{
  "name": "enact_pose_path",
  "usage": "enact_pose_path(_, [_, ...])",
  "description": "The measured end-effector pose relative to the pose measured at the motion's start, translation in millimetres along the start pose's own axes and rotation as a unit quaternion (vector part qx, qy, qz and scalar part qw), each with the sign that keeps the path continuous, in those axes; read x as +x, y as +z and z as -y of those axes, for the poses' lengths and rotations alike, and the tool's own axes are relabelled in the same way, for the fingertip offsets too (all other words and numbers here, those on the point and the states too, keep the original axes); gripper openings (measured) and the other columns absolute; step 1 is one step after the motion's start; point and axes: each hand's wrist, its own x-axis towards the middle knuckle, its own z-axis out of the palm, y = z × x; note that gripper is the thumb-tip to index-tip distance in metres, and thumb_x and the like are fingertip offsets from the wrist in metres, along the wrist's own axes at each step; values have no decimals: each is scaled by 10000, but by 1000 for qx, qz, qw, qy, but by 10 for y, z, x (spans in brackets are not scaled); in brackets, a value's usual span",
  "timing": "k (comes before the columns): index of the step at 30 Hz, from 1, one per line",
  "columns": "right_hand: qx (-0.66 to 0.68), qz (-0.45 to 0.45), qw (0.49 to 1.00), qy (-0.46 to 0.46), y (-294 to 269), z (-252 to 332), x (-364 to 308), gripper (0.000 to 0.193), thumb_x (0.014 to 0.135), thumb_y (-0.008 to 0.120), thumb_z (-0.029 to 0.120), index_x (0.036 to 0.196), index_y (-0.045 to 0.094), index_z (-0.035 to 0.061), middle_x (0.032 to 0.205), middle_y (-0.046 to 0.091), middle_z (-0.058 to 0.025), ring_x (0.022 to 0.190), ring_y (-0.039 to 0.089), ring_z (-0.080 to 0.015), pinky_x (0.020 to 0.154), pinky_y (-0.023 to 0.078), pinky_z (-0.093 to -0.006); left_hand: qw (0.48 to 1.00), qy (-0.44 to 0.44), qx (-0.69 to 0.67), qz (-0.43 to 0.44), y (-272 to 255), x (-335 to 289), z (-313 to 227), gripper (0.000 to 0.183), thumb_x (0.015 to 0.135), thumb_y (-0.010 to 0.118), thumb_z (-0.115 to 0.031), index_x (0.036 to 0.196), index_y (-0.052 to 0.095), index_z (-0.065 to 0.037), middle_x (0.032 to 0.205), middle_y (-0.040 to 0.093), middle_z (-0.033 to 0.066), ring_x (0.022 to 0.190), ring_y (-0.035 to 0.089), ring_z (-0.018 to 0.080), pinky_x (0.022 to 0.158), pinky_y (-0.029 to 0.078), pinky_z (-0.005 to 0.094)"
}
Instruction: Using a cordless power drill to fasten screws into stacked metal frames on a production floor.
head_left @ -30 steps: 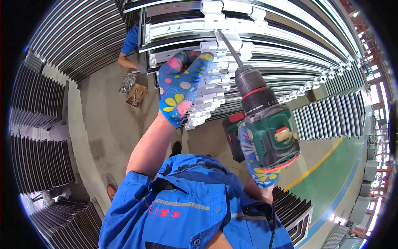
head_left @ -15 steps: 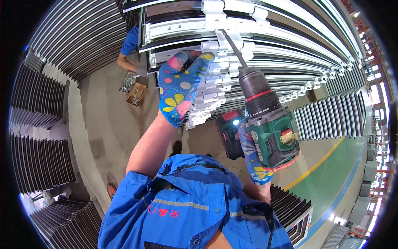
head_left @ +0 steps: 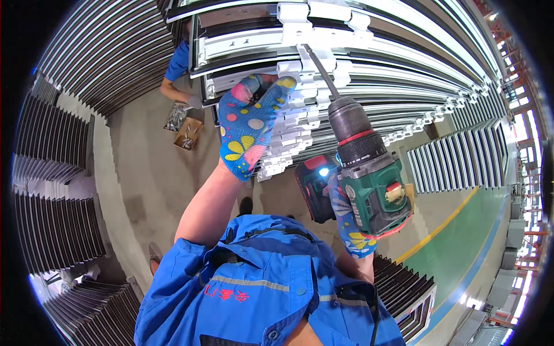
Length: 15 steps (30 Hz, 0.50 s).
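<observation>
My right hand (head_left: 348,222), in a blue flowered glove, grips the handle of a green and black cordless drill (head_left: 374,196) with its lamp lit. The long bit (head_left: 321,68) points up and left, its tip at a white hinge (head_left: 295,33) on a stack of white and dark metal frames (head_left: 254,43). Beside the hinges, my left hand (head_left: 248,130) wears a matching glove. Its fingers are curled in toward the thumb; whatever may be between them is hidden. More white hinges (head_left: 294,124) run down the stack's near side.
At the left of the stack, a co-worker's hand (head_left: 194,102) and blue sleeve (head_left: 178,62) reach over a cardboard box (head_left: 188,134) and a tray of small metal parts (head_left: 175,117). Frame stacks stand at left (head_left: 57,230), right (head_left: 459,158) and lower right (head_left: 398,282).
The drill and my right hand sit slightly further left in view, with the bit tip still at the hinge. My left hand has barely moved and stays curled.
</observation>
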Motion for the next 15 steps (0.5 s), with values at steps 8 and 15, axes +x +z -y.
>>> enact_pose_path(8, [-87,26,987,-132,-23,130,-71,455,726,687,235,1108,509,63,1039,601,-63,911,593,-167,751,485,-310,999,12,50,8,-30,0,-7,196,789,673,-165,886,632,0,699,587,3,648,492,47,599,408,198])
enact_pose_path(15, [246,32,964,92,140,182,-35,183,867,549,136,1011,515,29,826,580,-68,672,568,-102,588,451,-208,998,32,55,11,-26,25,25,199,774,684,-175,873,641,-8,697,604,25,635,507,52,594,431,209])
